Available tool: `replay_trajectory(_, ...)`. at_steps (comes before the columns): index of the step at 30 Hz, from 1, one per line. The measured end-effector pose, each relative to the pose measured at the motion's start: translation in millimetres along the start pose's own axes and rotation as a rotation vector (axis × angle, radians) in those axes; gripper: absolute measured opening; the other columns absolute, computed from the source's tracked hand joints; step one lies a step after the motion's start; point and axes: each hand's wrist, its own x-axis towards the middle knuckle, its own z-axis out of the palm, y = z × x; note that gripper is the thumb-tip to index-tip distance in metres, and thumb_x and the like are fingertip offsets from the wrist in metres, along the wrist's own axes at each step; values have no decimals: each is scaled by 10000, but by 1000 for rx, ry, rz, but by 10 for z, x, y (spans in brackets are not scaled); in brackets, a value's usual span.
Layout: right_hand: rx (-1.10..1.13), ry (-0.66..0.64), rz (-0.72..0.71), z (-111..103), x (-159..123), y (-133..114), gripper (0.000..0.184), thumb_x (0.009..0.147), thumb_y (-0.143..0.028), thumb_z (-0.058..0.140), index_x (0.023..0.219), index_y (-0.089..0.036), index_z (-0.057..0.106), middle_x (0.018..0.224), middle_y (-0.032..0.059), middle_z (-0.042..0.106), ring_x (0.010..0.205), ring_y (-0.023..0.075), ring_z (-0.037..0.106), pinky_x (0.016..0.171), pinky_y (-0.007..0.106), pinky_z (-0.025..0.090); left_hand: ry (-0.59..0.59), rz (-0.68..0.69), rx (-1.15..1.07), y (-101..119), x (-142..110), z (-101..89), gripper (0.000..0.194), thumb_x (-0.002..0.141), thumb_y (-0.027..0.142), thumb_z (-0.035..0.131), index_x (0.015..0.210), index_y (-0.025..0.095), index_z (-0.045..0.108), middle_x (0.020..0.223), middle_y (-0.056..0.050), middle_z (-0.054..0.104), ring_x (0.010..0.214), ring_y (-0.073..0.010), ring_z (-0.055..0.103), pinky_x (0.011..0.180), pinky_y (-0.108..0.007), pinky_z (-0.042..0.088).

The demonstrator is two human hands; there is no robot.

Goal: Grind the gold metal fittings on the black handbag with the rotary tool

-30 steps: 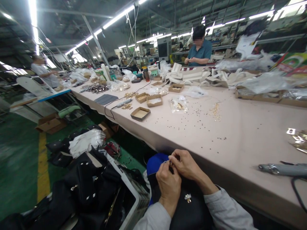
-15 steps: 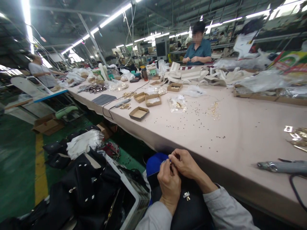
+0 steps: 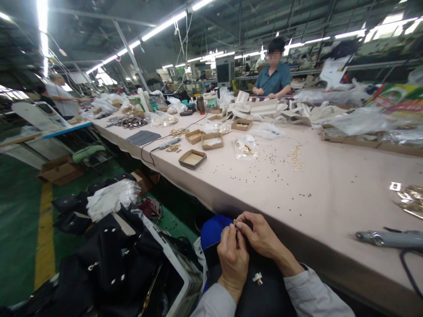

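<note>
My left hand (image 3: 232, 255) and my right hand (image 3: 259, 233) meet above my lap, fingertips pinched together. Between them is a small gold-coloured metal piece (image 3: 235, 223); its exact kind is too small to make out. Below the hands, a black bag (image 3: 264, 301) lies across my lap. On its surface sits a gold clasp (image 3: 258, 278) with a bit of white material on it. Part of the bag is hidden by my forearms.
A grey electric screwdriver (image 3: 386, 238) lies on the table (image 3: 330, 193) at right, near gold hardware (image 3: 413, 193). Small dark screws are scattered across the cloth. Cardboard trays (image 3: 192, 159) stand further back. At left, a crate (image 3: 185, 264) holds black bags (image 3: 109, 264). A co-worker (image 3: 273, 75) sits opposite.
The gold piece now shows more plainly above my fingertips, and my right-hand fingers have shifted around it. Both hands stay together over the bag. The view has tilted slightly.
</note>
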Motion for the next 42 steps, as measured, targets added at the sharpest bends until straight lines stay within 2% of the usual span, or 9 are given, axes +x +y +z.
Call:
replay_trajectory(7,43,-10,68,-2,22,13,207,958,-306,594,872,-168,723,805,36,731,739,188,643,705,287,483,-24,20,83,2,-9,41,231,947,27,581,1161,19,667,962,-222,744,904,-286,750,771,-374,656)
replay_trajectory(15,55,-4,140,2,79,83,257,934,-359,597,850,-149,718,761,39,705,703,184,610,661,284,467,-63,12,104,24,22,27,233,974,64,538,1166,49,669,930,-178,726,841,-258,732,719,-341,628)
replay_trajectory(20,96,-15,189,-25,91,182,288,929,-398,610,830,-144,704,749,38,695,691,174,601,639,273,452,-256,-175,-127,40,223,-161,260,984,102,494,994,139,751,820,-107,715,750,-221,688,698,-319,563)
replay_trajectory(24,99,-16,211,-29,67,208,290,930,-401,620,824,-144,703,721,21,674,648,152,562,596,255,410,-429,-481,-361,-8,411,-284,234,933,172,588,858,174,809,780,-77,753,712,-204,688,681,-299,525)
replay_trajectory(29,94,-21,205,-21,45,185,282,930,-397,629,835,-146,714,755,24,688,679,155,572,621,255,421,-481,-841,-567,-127,519,-265,165,758,182,731,873,162,847,834,-97,819,755,-247,744,691,-305,545)
replay_trajectory(32,92,-22,195,-22,40,174,276,936,-389,624,841,-146,716,752,25,689,682,156,575,615,256,411,-536,-891,-632,-201,534,-230,153,727,161,722,821,155,843,784,-84,812,688,-209,707,647,-276,502)
replay_trajectory(35,74,-25,170,-7,41,131,273,947,-374,607,840,-147,714,744,24,687,676,156,575,607,257,399,-595,-847,-624,-245,548,-207,145,737,186,715,802,157,842,740,-61,789,653,-177,656,598,-252,444)
replay_trajectory(39,34,-16,148,-20,21,40,262,962,-352,584,840,-159,711,750,25,695,671,162,584,616,268,406,-561,-803,-552,-240,564,-182,108,704,202,734,726,139,819,690,-60,763,643,-178,638,610,-263,442)
replay_trajectory(42,-144,55,84,-152,-90,64,263,993,-364,549,918,-181,721,845,45,721,757,194,634,715,304,466,-540,-829,-536,-226,572,-188,107,698,220,746,709,136,812,673,-62,758,617,-172,636,614,-267,449)
